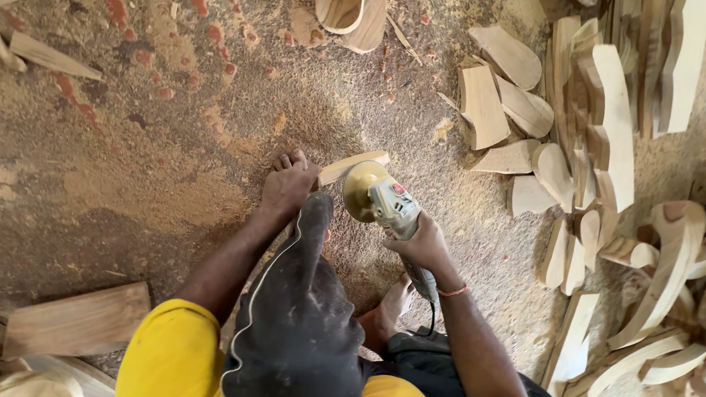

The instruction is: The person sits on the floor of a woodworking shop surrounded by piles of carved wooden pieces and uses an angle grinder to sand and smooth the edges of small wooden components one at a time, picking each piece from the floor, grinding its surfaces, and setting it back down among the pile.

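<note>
The person sits low on a floor covered in sawdust. The right hand is wrapped tight around the grey body of a power sander. The sander's round yellow disc presses against one end of a small flat wood piece. This wood piece lies on the floor just in front of the person's knee, which is covered by dark trousers.

What looks like the left hand rests down on the floor at the other end of the wood piece. The fingers are spread flat, and they seem to touch the wood, but the knee hides part of this, so it is hard to tell if they grip it.

A bare foot shows under the right arm. A big pile of cut wood shapes lies on the right side. A flat wooden board lies at the lower left, well apart from the hands.
</note>
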`<action>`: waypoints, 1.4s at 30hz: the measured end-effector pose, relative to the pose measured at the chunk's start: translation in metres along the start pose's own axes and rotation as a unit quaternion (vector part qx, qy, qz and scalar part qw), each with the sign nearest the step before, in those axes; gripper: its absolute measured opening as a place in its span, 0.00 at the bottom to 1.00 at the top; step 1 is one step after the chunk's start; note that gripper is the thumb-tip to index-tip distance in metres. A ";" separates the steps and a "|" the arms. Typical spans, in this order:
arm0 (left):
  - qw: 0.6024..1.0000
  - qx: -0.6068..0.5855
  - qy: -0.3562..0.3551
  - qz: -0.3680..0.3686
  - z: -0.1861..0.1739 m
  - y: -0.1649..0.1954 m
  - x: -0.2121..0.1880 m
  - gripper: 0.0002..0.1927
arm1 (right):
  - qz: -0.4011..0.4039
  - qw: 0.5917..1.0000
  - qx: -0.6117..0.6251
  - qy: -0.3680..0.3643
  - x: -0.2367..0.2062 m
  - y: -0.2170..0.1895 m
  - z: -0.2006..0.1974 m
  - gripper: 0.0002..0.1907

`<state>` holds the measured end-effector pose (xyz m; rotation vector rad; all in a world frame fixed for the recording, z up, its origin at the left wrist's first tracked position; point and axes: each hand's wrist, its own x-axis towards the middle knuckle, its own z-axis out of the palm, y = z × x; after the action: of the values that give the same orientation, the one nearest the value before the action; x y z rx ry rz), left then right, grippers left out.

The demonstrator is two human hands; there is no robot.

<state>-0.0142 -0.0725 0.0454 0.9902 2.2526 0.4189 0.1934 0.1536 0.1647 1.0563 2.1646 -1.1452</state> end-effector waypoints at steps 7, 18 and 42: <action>0.999 0.042 0.003 0.012 0.017 -0.015 -0.004 0.15 | 0.111 0.986 0.115 -0.039 0.032 0.044 -0.018 0.27; 1.000 -0.002 0.003 -0.020 0.039 -0.031 -0.004 0.17 | 0.112 0.982 0.148 -0.032 0.029 0.043 -0.023 0.29; 0.998 -0.055 -0.018 -0.032 0.020 -0.022 -0.011 0.21 | 0.083 0.937 0.296 -0.166 0.072 0.073 -0.038 0.22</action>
<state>-0.0076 -0.0945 0.0237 0.8597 2.1982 0.4873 0.2076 0.2408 0.1007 1.1479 1.4654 -1.8005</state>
